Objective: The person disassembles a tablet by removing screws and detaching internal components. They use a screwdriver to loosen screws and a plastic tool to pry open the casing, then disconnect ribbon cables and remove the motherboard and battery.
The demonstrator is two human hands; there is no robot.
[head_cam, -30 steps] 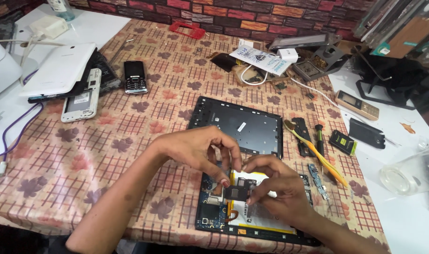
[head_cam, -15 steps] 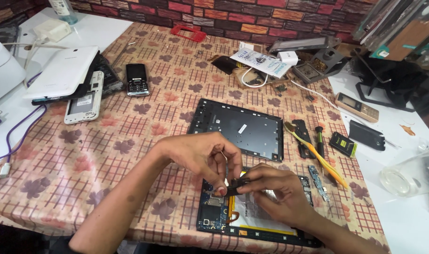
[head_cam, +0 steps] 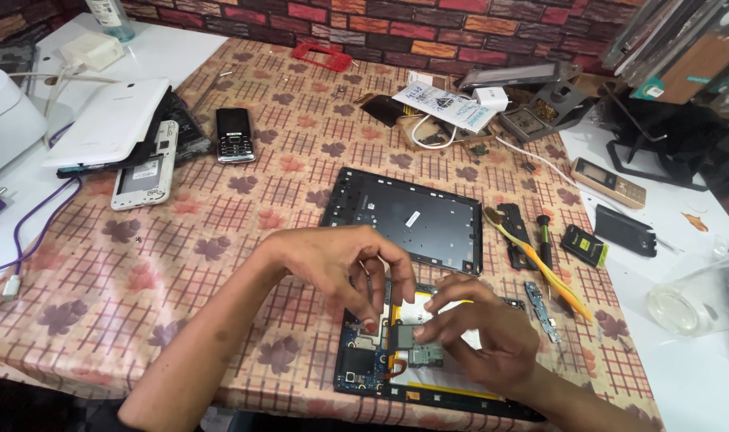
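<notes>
Nearest the camera, an opened tablet with circuit boards and battery exposed, flat on the leaf-patterned tablecloth. Over it, right hand, fingertips narrowed on a small dark part at the tablet's middle. Left hand arched above, fingers curled down, fingertips meeting the same part; whether gripping it, unclear. Just beyond, the tablet's dark back cover, inside up. To its right, yellow pry tool and small screwdriver. Farther left, keypad phone and white phone shell. At the far edge, red frame before a brick wall.
</notes>
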